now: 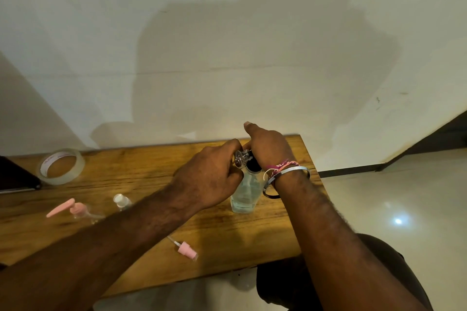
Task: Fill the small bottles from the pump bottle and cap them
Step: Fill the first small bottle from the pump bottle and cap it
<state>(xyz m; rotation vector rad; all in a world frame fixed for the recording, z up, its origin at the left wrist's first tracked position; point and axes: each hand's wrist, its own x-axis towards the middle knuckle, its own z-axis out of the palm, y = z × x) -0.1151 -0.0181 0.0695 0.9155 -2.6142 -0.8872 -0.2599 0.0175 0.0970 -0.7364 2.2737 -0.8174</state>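
Note:
A clear glass pump bottle (244, 194) with a black top stands upright on the wooden table (141, 179), right of centre. My left hand (209, 179) holds a small clear bottle (242, 158) tilted against the pump bottle's top. My right hand (267, 148) curls over that top from behind and hides the nozzle. A small bottle with a white cap (121, 201) stands to the left. A pink pump head (67, 208) lies on its side beside it. A pink spray cap with a dip tube (185, 249) lies near the front edge.
A roll of clear tape (60, 166) lies at the back left of the table. A dark flat object (15, 175) sits at the far left edge. The table butts against a pale wall; tiled floor (394, 209) lies to the right.

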